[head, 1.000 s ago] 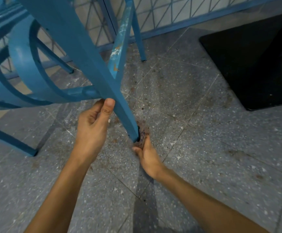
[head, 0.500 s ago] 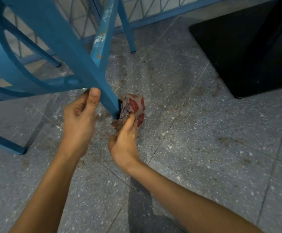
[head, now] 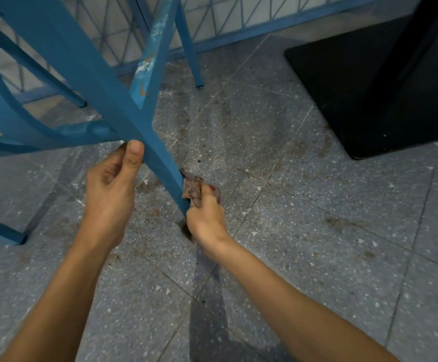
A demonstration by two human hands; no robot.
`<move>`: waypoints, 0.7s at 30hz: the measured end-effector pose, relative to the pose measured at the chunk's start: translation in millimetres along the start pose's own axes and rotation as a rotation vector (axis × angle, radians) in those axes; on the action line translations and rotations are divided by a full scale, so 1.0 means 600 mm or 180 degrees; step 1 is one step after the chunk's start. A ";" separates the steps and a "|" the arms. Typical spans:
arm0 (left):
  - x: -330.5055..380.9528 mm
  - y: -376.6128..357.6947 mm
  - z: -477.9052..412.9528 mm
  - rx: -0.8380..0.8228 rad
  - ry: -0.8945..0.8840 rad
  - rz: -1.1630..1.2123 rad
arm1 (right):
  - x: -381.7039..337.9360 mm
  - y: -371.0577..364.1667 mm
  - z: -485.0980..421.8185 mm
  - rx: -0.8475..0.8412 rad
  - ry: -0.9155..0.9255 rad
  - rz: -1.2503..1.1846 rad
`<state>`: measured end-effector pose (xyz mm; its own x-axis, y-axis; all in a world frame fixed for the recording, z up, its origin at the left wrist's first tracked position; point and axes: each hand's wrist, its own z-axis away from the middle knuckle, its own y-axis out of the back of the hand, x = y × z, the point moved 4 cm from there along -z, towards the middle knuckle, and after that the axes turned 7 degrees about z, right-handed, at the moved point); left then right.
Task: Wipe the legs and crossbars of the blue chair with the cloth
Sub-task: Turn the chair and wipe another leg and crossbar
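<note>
The person's arms are bare. The left forearm (head: 63, 296) fills the lower left of the frame and the right forearm (head: 291, 304) the lower right, both uncovered up to the wrist. The left hand (head: 110, 189) and right hand (head: 206, 218), near the centre, are ungloved. The left thumb shows a short thumbnail (head: 135, 150).

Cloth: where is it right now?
Head view, near centre: the cloth is bunched in the right hand, pressed against the lower end of the blue chair leg, lower down than the left hand gripping that leg.
</note>
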<state>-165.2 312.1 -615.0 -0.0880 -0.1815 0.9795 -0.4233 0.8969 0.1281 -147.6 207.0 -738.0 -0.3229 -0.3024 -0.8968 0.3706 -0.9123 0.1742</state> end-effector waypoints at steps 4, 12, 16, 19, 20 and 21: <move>-0.008 0.000 0.001 0.0005 -0.0003 0.0040 | -0.007 -0.004 -0.013 -0.0299 0.0110 0.0463; -0.008 0.002 -0.004 0.0036 0.0022 0.0054 | 0.031 -0.013 0.007 -0.0471 -0.0321 0.0677; -0.010 0.004 -0.001 0.0002 0.0076 0.0035 | 0.014 0.012 0.025 -0.0507 -0.0403 0.0540; -0.007 0.004 -0.001 0.0009 0.0084 0.0060 | -0.015 0.050 0.026 -0.0663 -0.0343 0.0692; -0.006 0.003 -0.001 -0.0008 0.0075 0.0055 | -0.021 0.062 0.022 -0.0700 -0.0336 0.0709; -0.006 0.002 -0.001 -0.0023 0.0068 0.0053 | -0.021 0.069 0.011 -0.0687 -0.0327 0.0710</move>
<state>-164.7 314.2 -618.4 -0.0756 -0.1581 0.9845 -0.4154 0.9026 0.1130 -133.9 170.9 -716.9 -0.2952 -0.5245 -0.7986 0.6146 -0.7442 0.2616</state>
